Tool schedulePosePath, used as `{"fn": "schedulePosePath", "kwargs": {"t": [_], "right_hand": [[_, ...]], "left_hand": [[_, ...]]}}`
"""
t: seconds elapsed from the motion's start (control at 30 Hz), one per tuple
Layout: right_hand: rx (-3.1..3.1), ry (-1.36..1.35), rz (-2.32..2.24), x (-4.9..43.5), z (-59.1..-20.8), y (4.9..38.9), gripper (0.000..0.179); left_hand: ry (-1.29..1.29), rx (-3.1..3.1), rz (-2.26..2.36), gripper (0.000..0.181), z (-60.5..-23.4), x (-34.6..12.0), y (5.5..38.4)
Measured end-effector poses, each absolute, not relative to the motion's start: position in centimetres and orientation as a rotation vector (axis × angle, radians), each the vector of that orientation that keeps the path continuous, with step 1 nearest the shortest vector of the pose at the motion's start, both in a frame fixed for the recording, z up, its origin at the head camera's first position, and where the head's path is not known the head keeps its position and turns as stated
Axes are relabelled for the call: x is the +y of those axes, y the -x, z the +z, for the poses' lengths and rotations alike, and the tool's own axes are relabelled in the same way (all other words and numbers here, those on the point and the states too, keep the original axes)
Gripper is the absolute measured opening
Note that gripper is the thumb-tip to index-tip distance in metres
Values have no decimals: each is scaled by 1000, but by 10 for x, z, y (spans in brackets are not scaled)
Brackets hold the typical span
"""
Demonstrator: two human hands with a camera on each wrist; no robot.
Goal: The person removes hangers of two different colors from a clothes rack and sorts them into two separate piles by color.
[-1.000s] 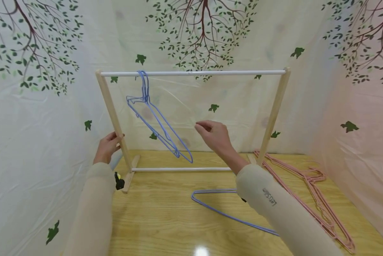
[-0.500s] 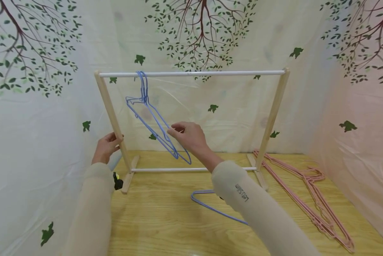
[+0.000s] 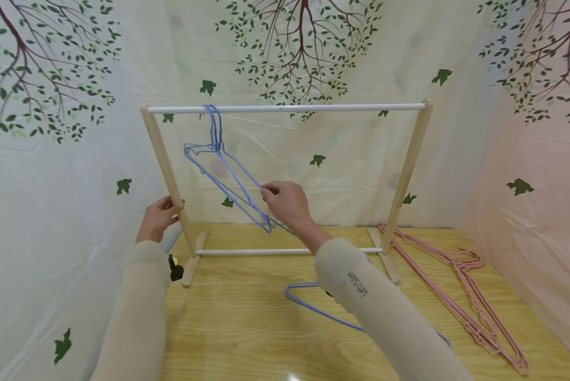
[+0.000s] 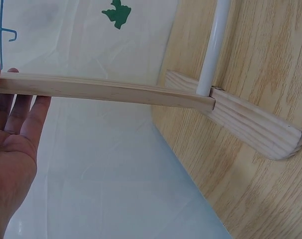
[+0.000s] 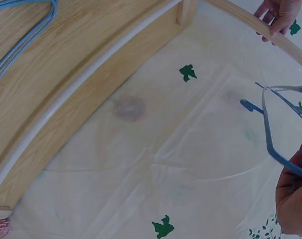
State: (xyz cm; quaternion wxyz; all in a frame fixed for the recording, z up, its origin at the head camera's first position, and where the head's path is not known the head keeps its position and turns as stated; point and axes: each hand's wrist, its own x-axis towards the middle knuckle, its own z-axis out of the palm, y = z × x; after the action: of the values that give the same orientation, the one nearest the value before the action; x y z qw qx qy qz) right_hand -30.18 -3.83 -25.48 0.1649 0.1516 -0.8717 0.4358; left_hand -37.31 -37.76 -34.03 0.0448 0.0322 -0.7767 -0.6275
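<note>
Several blue wire hangers (image 3: 216, 144) hang by their hooks near the left end of the white top rail (image 3: 323, 108). My right hand (image 3: 288, 205) pinches the sloping arm of one blue hanger (image 3: 247, 171) in front of the rack's middle. In the right wrist view that hand (image 5: 295, 201) is at the blue wire (image 5: 278, 155), partly cut off by the frame edge. Thumb and fingers of my left hand (image 3: 156, 218) hold the rack's left wooden post (image 3: 164, 159). Seen from the left wrist, the fingers (image 4: 30, 115) lie behind and under the post (image 4: 106, 88).
More blue hangers (image 3: 308, 305) lie on the wooden table (image 3: 227, 328), partly covered by my right sleeve. Pink hangers (image 3: 432, 286) lie stacked at the right. A white lower rail (image 3: 246, 252) joins the rack's feet. A leaf-printed sheet (image 3: 351, 174) stands behind.
My right hand has moved left to the hanging hangers and taken hold of one, whose lower end now swings out to the right. The left hand stays on the post.
</note>
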Motion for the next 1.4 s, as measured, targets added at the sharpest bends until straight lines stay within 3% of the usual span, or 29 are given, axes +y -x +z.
{"fn": "schedulePosePath", "kwargs": {"t": [0.8,1.4], "right_hand": [[-2162,-342,1322,-11,-254,314,18],[-2098,-366,1269,66,-269,305,15]], "left_hand": [[-107,-2385,-1922,57,-339,-379,384],[-132,-2384,-1941,56,-338,-379,388]]}}
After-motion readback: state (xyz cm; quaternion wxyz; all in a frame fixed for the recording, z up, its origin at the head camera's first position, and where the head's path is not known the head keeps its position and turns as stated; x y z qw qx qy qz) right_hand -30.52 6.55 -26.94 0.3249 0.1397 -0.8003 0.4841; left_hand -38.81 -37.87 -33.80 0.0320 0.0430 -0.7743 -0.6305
